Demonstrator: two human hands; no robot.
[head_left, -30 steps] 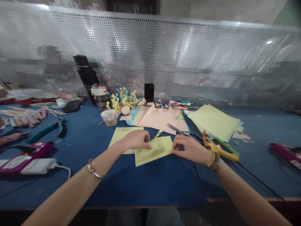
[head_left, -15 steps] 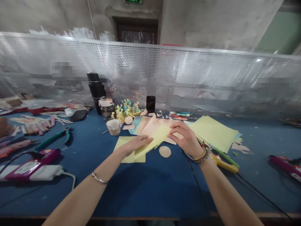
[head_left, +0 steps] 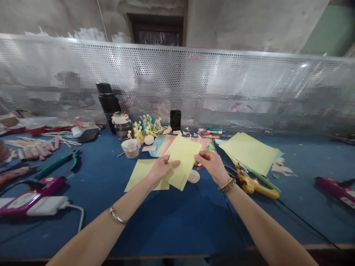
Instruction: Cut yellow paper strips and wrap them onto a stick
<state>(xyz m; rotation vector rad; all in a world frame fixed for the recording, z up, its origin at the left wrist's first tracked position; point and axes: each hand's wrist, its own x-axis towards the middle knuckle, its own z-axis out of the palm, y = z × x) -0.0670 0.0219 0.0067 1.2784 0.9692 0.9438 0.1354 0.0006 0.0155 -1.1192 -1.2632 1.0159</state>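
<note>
A pale yellow sheet (head_left: 183,159) is held up over the middle of the blue table, tilted. My left hand (head_left: 162,170) pinches its left side, thumb on top. At its right edge, the thumb and fingers of my right hand (head_left: 209,162) are closed on the paper. Under my left hand lies another yellow sheet (head_left: 137,173). A pale round piece (head_left: 193,176) is partly covered by the held sheet. Pink and blue papers (head_left: 163,144) lie behind it.
Left are green pliers (head_left: 55,165), a purple power strip (head_left: 33,194), a white cup (head_left: 130,148) and a dark bottle (head_left: 108,105). Right are a yellow glue gun (head_left: 257,186) with a trailing cord and yellow sheets (head_left: 249,151). A phone (head_left: 175,120) stands at the back.
The held sheet has turned from nearly edge-on to showing its broad face, and rises higher. Both hands have shifted a little, and the view has moved slightly.
</note>
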